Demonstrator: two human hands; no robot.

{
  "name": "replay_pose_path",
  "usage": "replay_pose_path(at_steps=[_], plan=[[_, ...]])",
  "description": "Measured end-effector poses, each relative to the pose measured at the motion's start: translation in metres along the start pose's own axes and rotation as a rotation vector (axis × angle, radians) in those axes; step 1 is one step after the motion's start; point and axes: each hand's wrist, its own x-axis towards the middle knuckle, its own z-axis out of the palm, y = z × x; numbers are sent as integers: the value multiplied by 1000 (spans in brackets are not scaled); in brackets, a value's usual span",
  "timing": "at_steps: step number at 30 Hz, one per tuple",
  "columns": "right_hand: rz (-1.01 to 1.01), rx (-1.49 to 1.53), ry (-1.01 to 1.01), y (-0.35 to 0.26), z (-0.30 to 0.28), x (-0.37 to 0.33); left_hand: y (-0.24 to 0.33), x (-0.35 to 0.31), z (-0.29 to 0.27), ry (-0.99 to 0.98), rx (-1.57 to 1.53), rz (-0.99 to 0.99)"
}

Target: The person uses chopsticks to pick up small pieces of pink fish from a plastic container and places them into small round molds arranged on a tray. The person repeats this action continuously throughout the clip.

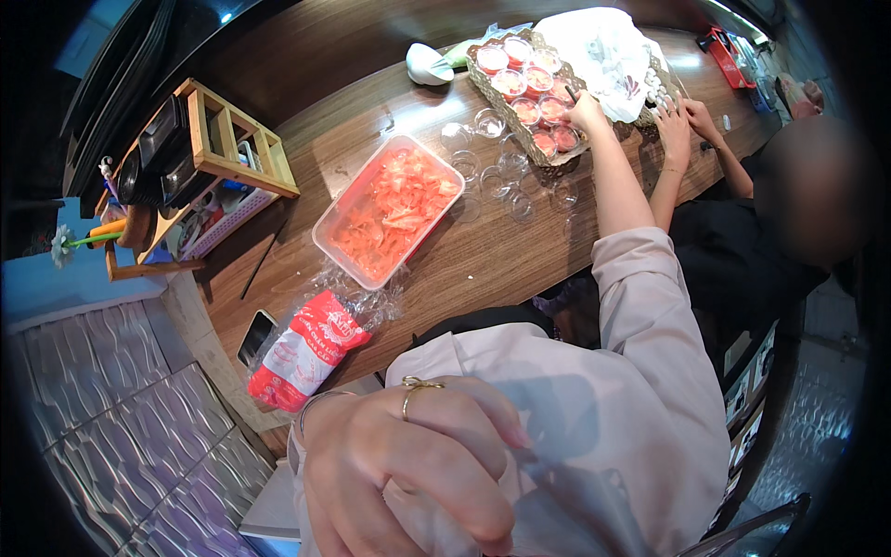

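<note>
My left hand (408,464) is close up at the bottom, a gold ring on one finger. Its fingers are curled in, and whatever they may hold is hidden. My right hand (587,113) reaches far out over a woven basket (548,160), closed around a slim dark stick (573,94) whose kind I cannot make out. Several clear lidded cups (526,112) with pink-orange contents fill that basket. Between my arms and the shelf sits a clear rectangular tub (320,227) of orange-pink shredded food (394,213).
Round clear lids (492,181) lie beside the basket. A red-and-white package (311,348) and phone (255,336) are near left; a wooden rack (243,162) is beyond. White bowl (429,65) and white plastic bag (599,60) are at the back. Another person's hands (675,130) work at right.
</note>
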Motion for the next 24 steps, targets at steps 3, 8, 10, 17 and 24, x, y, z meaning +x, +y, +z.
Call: replay_pose_path(at_steps=[3, 8, 10, 17, 24], plan=[[-84, -71, 86, -26, -16, -37, 2, 1, 1, -15, 24, -48], [-150, -120, 61, -33, -34, -48, 3, -3, 6, 54, 9, -31], [-152, -129, 38, -32, -36, -45, 4, -10, 16, 173, 1, -55], [-298, -238, 105, -44, -14, -65, 6, -6, 16, 196, 14, -66], [-419, 126, 56, -98, -38, -156, -14, -42, -33, 120, 48, 24]])
